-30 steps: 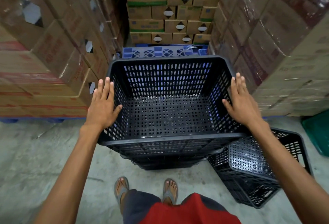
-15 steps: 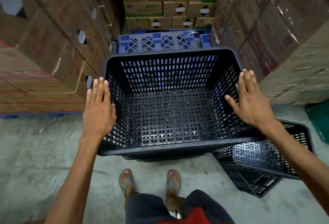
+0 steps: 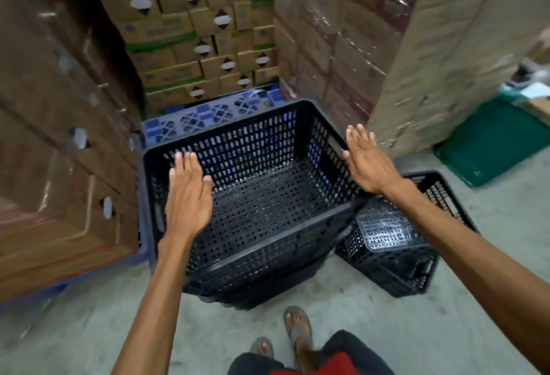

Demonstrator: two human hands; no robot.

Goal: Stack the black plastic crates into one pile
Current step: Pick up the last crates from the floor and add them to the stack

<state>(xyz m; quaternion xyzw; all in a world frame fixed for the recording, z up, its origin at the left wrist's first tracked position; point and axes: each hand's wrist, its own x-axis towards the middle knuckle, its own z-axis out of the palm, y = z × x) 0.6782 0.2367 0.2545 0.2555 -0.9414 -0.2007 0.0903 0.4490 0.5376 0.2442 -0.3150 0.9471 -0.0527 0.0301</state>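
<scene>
I had both hands spread flat with nothing gripped: my left hand (image 3: 189, 196) hung over the left side of the top crate (image 3: 256, 184), fingers straight, and my right hand (image 3: 369, 163) lay along its right rim, palm down; whether it pressed the rim or hovered just above I could not tell. That crate sat nested on the pile of black crates (image 3: 262, 285) on the concrete floor (image 3: 89, 330), its long axis running left to right and somewhat skewed. The piece I judged to matter next was the loose crate (image 3: 395, 243), which stood low on the floor just beside the pile's right corner, tilted, below my right forearm; so my right hand was clearly the nearer one. All the crates were rigid moulded plastic with slotted walls, perforated floors and thick rolled rims. Shrink-wrapped cartons (image 3: 342, 47) hemmed the pile in on both sides.
</scene>
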